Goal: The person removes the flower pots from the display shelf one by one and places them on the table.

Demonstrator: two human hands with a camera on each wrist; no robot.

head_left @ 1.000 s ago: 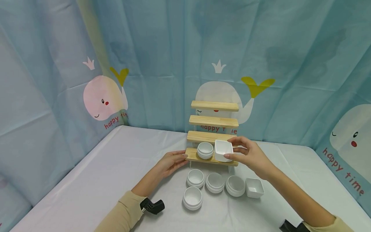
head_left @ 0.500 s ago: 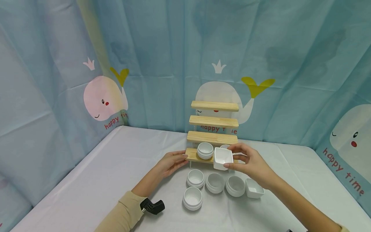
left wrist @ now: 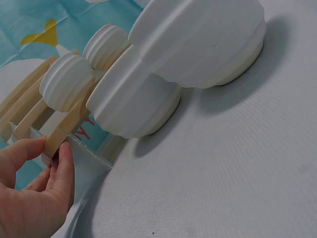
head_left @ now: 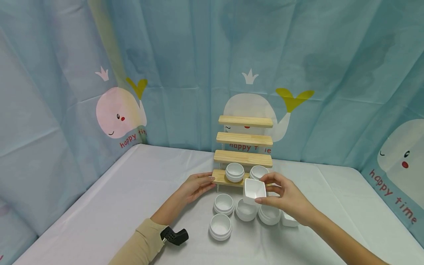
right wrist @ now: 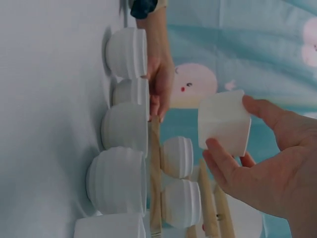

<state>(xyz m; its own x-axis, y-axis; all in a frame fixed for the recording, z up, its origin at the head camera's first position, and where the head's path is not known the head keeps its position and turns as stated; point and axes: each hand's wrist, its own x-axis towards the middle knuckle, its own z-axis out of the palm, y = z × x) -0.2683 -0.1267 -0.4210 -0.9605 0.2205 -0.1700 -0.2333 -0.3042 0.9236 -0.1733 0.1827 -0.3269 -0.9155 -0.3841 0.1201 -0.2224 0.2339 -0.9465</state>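
Observation:
My right hand (head_left: 286, 198) holds a small white square bowl (head_left: 254, 192) by its side, thumb at the near edge and fingers at the far one. The bowl is in the air in front of the lowest board (head_left: 219, 177) of a wooden tiered shelf and overlaps a round bowl (head_left: 246, 212) behind it. In the right wrist view the square bowl (right wrist: 225, 121) shows its outside. My left hand (left wrist: 34, 183) pinches the left end of that lowest board, thumb above and fingers beneath. Two white round bowls, a left one (head_left: 234, 172) and a right one (head_left: 258, 171), stand on this board.
On the white tablecloth (head_left: 132, 206) before the shelf stand several more round bowls, the nearest one (head_left: 220, 227) at the front left. Another square bowl (head_left: 289, 220) ends the row at the right, partly hidden by my hand. A blue curtain (head_left: 179, 73) hangs behind.
My right hand has brought the square bowl down and toward me, away from the lowest board, uncovering the right round bowl there. My left hand stays at the board's end.

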